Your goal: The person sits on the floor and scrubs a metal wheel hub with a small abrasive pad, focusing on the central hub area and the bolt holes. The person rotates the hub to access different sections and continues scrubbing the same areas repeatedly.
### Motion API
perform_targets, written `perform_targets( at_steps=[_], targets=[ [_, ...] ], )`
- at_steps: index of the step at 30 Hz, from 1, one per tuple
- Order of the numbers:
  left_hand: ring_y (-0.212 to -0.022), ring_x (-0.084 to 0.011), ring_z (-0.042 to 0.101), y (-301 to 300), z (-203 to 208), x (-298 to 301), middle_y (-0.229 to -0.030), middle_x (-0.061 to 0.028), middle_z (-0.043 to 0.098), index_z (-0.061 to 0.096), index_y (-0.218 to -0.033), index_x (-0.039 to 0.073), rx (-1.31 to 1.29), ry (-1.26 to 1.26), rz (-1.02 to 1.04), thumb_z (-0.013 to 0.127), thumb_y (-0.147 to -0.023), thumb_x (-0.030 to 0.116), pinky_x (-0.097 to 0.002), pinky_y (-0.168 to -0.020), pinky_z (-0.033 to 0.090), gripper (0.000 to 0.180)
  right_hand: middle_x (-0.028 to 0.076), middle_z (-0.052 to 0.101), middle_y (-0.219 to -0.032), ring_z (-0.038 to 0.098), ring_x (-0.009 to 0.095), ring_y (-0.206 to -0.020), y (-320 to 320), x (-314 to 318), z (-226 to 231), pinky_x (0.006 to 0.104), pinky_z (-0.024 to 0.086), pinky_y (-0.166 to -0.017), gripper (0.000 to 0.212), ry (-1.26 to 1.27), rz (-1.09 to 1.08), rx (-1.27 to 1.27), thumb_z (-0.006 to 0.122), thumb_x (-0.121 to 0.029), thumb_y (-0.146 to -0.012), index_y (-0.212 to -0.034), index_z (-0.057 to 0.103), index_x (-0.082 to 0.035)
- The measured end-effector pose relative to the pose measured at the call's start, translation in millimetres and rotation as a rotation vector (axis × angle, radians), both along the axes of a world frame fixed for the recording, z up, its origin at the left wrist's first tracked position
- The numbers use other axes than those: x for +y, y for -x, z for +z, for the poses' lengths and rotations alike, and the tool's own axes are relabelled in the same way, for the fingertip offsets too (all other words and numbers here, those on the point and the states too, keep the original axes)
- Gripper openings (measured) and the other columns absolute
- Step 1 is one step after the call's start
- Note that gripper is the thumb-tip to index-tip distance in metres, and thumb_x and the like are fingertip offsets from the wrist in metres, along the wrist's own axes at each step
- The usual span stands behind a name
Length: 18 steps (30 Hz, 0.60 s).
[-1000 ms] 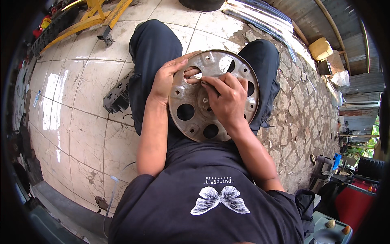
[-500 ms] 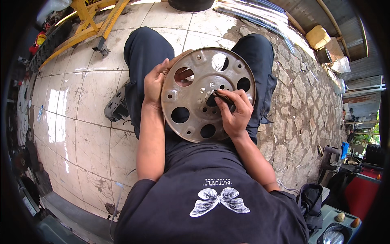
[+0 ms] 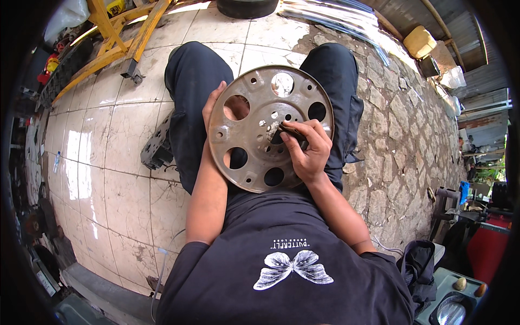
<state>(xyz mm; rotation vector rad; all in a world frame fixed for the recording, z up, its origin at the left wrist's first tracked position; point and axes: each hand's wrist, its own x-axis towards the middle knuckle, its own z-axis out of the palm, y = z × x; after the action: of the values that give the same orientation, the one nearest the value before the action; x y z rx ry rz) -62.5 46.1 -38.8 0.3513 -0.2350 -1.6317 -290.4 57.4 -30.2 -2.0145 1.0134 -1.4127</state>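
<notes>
A round brown-grey metal flexplate, with large round holes and a ring of small ones at its hub, rests tilted over my lap. My left hand grips its left edge, thumb along the rim; most of the fingers are behind the plate and partly seen through a hole. Near the hub, my right hand pinches a small dark, thin piece against the plate's face. The piece looks like folded abrasive sheet or cloth, though its kind is not clear.
A metal part with holes lies on the tiles beside my left leg. Beyond are a yellow frame stand and a black tyre. Rough stone paving spreads to the right. A headlamp unit sits at lower right.
The flexplate has shifted slightly left and turned a little. My left hand has slid further behind its edge. My right hand has moved slightly left with the dark piece.
</notes>
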Motion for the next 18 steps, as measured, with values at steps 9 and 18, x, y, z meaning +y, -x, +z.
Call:
perform_targets(
  at_steps=[9, 18],
  targets=[
    [-0.128, -0.0406, 0.069, -4.3, -4.1, 4.5, -0.142, -0.0264, 0.070, 0.065, -0.144, -0.007, 0.207, 0.109, -0.140, 0.057, -0.109, 0.059, -0.0544, -0.110, 0.055, 0.075, 0.008, 0.073, -0.091, 0.070, 0.022, -0.080, -4.5, 0.5, 9.8, 0.0339, 0.055, -0.070, 0.032, 0.052, 0.010, 0.114, 0.090, 0.000, -0.081, -0.111, 0.086, -0.010],
    [-0.122, -0.0387, 0.072, 1.1, 8.5, 5.9, -0.139, -0.0277, 0.070, 0.060, -0.148, -0.007, 0.110, 0.095, -0.162, 0.055, -0.106, 0.062, -0.0514, -0.107, 0.058, 0.082, 0.002, 0.062, -0.085, 0.062, 0.024, -0.078, -29.1, -15.7, 27.7, 0.0397, 0.049, -0.074, 0.026, 0.213, -0.041, 0.338, 0.090, -0.009, -0.081, -0.106, 0.085, -0.015]
  ],
)
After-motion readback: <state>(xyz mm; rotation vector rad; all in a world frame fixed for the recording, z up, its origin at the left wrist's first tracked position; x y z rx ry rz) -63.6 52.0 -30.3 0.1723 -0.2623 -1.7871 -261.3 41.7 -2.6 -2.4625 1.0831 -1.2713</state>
